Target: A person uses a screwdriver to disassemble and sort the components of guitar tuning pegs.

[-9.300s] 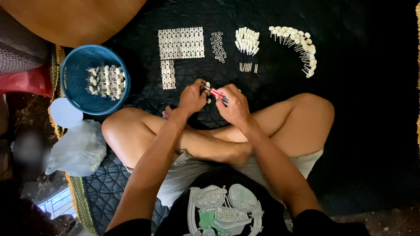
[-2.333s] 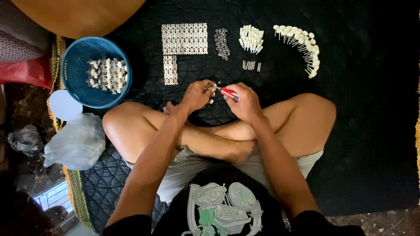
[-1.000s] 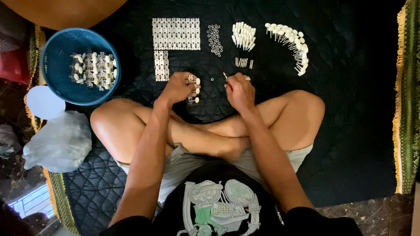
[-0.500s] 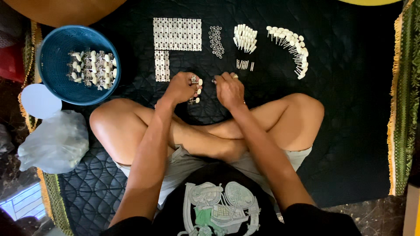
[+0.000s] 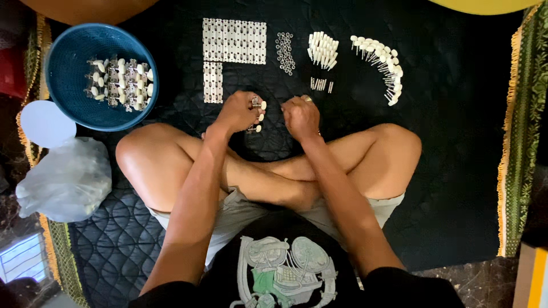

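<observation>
Compared with two seconds earlier, our right hand (image 5: 301, 117) no longer shows the red-handled tool; it is now a closed fist, contents not visible, while our left hand (image 5: 237, 111) pinches the small metal assembly with cream knobs (image 5: 257, 114) just ahead of our crossed legs. We judge the fastening stroke paused. From left: blue basin (image 5: 68, 108) of finished pieces, metal plates (image 5: 234, 41), cream pegs (image 5: 323, 47), on a black quilted mat (image 5: 456, 171).

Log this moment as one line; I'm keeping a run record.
left hand: holds metal strip with white knobs | right hand: closed, contents hidden | blue bowl: finished strips
</observation>
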